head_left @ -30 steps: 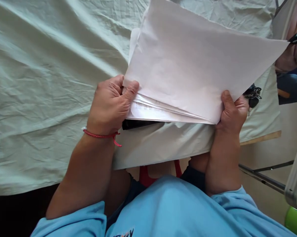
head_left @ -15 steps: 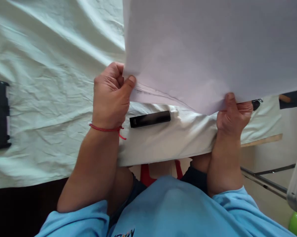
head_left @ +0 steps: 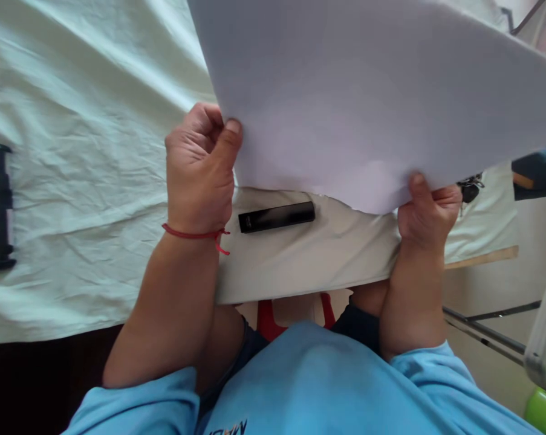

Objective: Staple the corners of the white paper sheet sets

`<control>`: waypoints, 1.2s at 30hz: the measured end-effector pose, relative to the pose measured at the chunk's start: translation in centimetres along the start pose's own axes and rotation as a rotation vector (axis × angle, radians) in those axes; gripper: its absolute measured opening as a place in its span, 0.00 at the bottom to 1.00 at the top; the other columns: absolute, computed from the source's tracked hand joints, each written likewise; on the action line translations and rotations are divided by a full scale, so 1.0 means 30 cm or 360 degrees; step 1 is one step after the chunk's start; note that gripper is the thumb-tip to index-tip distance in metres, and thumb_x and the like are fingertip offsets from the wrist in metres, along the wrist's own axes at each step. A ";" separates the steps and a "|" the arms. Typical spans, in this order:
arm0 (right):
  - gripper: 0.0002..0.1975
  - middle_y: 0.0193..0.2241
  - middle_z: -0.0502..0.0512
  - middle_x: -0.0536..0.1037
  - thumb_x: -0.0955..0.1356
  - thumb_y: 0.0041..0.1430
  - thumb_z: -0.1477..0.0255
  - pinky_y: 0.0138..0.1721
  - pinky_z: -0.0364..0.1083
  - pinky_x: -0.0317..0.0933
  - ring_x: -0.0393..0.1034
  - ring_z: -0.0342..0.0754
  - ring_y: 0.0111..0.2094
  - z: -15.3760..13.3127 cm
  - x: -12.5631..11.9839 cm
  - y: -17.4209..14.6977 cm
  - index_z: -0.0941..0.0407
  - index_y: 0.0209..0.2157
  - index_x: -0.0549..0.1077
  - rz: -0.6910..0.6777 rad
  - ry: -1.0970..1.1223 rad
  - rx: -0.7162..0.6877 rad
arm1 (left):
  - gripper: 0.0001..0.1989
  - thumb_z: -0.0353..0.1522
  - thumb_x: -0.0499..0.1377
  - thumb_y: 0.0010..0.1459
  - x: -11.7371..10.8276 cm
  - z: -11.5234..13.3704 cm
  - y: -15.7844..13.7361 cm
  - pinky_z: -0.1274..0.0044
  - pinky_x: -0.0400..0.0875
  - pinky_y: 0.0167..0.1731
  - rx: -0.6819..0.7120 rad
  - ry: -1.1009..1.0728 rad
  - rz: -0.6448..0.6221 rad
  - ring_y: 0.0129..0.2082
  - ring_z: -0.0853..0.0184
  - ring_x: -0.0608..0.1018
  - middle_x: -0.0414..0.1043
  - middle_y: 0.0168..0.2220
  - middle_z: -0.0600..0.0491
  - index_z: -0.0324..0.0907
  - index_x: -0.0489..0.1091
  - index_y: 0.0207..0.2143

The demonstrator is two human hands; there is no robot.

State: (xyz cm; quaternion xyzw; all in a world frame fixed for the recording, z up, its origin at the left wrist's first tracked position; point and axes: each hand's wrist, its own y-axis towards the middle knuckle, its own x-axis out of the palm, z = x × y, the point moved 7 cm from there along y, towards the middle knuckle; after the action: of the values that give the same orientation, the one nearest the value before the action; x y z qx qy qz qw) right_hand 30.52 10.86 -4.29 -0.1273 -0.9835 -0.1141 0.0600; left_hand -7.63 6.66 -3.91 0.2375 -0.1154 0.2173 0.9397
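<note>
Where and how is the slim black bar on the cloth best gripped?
Probably at its middle, pinched across its narrow width, coming from the wearer's side: the slim black bar lies with its long axis roughly sideways near the front edge of the cloth, and the paper blocks the view beyond.

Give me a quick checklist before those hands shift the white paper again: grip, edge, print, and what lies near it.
1. Left hand gripping the white paper: ok, thumb on top near its lower-left corner.
2. Right hand gripping it: ok, thumb over the lower edge.
3. Lower edge straight: not ok, it bows between the hands.
4. Printed text readable: not ok, the surface facing the camera looks blank.
5. Black bar-shaped object uncovered: ok, on the tablecloth between the wrists.
6. Key bunch clear of the paper: cannot tell, partly hidden beyond the right hand.
</note>
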 end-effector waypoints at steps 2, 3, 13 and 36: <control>0.22 0.46 0.53 0.88 0.87 0.50 0.58 0.75 0.63 0.74 0.84 0.54 0.59 0.009 0.002 0.004 0.53 0.39 0.82 0.0011 -0.0045 0.0025 | 0.19 0.46 0.84 0.61 0.002 0.014 0.004 0.73 0.70 0.45 0.0114 -0.0006 -0.0038 0.39 0.65 0.76 0.81 0.36 0.56 0.45 0.86 0.41; 0.22 0.47 0.52 0.88 0.87 0.49 0.59 0.76 0.64 0.73 0.83 0.54 0.60 0.006 0.000 0.006 0.52 0.39 0.82 0.0039 -0.0054 0.0004 | 0.17 0.45 0.84 0.61 0.004 0.026 0.007 0.73 0.71 0.47 0.0194 -0.0035 -0.0050 0.40 0.66 0.77 0.82 0.38 0.56 0.45 0.86 0.43; 0.30 0.46 0.54 0.85 0.87 0.41 0.57 0.80 0.69 0.67 0.80 0.60 0.66 0.030 -0.032 0.021 0.53 0.44 0.82 0.0040 -0.0118 0.0001 | 0.24 0.43 0.86 0.56 0.036 0.007 0.004 0.67 0.79 0.57 0.0034 -0.0055 -0.0166 0.45 0.60 0.83 0.86 0.41 0.53 0.41 0.88 0.48; 0.27 0.53 0.55 0.87 0.83 0.51 0.68 0.79 0.63 0.71 0.80 0.56 0.68 -0.010 0.003 -0.015 0.56 0.54 0.82 0.0243 0.0182 0.0110 | 0.31 0.68 0.63 0.67 0.049 -0.083 -0.065 0.61 0.67 0.38 -0.0646 0.0401 -0.0292 0.32 0.57 0.71 0.70 0.32 0.50 0.51 0.75 0.38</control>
State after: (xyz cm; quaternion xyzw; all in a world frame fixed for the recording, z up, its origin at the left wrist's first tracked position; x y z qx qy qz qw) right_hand 30.36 10.38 -4.07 -0.1930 -0.9692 -0.0822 0.1288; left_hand -5.15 6.86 -6.35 0.0247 -0.0166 0.1314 0.9909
